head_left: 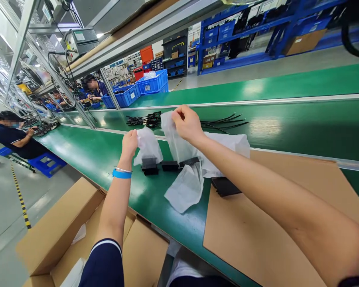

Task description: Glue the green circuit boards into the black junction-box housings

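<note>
Centrally in the frame, the left hand point(129, 143) has fingers clamped on a small white wrapper point(149, 142), the right hand point(188, 122) on a longer white wrapper point(176, 143); black blocks point(169, 166) lie just below.

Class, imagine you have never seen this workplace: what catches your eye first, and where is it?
First, near the centre, the left hand, worn with a bright blue wristband, and the right hand, each pinching thin white wrapping. Below them, black blocks lie on the glossy green worktop. At the lower left, a large cardboard box gapes open.
</note>
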A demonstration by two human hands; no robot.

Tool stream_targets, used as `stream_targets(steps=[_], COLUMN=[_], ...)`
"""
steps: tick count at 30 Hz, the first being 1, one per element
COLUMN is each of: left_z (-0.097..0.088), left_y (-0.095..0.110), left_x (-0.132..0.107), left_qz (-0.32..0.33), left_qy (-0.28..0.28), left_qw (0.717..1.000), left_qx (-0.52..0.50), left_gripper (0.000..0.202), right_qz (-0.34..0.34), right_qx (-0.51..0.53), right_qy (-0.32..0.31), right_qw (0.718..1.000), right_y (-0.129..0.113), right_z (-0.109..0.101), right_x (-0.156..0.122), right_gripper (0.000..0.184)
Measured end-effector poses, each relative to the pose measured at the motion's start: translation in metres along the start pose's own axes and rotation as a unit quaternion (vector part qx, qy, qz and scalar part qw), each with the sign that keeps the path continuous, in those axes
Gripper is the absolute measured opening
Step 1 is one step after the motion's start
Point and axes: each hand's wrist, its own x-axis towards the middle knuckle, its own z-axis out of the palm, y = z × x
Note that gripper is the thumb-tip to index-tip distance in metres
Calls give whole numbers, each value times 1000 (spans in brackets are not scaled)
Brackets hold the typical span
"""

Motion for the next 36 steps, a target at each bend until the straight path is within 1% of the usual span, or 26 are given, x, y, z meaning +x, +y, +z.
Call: stream_targets(steps=[2,3,4,6,8,10,12,13,17,18,20,23,26,30,33,36], left_z=[14,20,25,30,30,27,22,20,14,13,9,-2,-20,-42,-52,-60], left_y=[15,22,28,38,42,40,30,23,-14,-23,-39,-57,-67,-76,-82,-86], left_x=[0,0,0,2,3,-1,-10,-16,-43,-47,-50,-46,-38,-32,-31,-31], left_qz=[16,21,25,29,30,33,38,40,19,8,-15,-47,-87,-147,-180,-197], left_qy=[-20,-29,-37,-52,-63,-70,-74,-81,-130,-137,-135,-125,-123,-121,-109,-88], left_qw=[999,999,998,996,993,991,991,991,991,991,990,988,983,974,969,966], left_qx=[-24,-33,-46,-71,-93,-106,-107,-100,-28,-5,35,79,109,126,132,141], left_gripper=[40,39,38,35,34,36,38,39,52,49,37,25,25,33,35,36], right_qz=[-28,-44,-59,-85,-103,-109,-106,-104,-97,-97,-101,-109,-116,-123,-125,-121], right_qx=[39,55,64,41,-1,-33,-43,-47,-59,-62,-68,-79,-89,-99,-120,-155], right_qy=[31,30,14,-56,-130,-168,-171,-173,-208,-211,-208,-210,-211,-196,-187,-186], right_qw=[998,997,996,994,986,979,979,978,972,971,971,968,966,968,967,963], right_y=[-11,-16,-21,-29,-34,-36,-39,-40,-50,-53,-58,-61,-59,-59,-59,-57], right_z=[8,13,18,28,36,41,43,44,46,47,48,48,46,44,43,43], right_x=[7,10,11,14,17,22,27,30,37,39,41,47,53,53,53,53], right_gripper=[16,17,18,21,25,23,19,19,18,18,21,20,13,15,14,17])
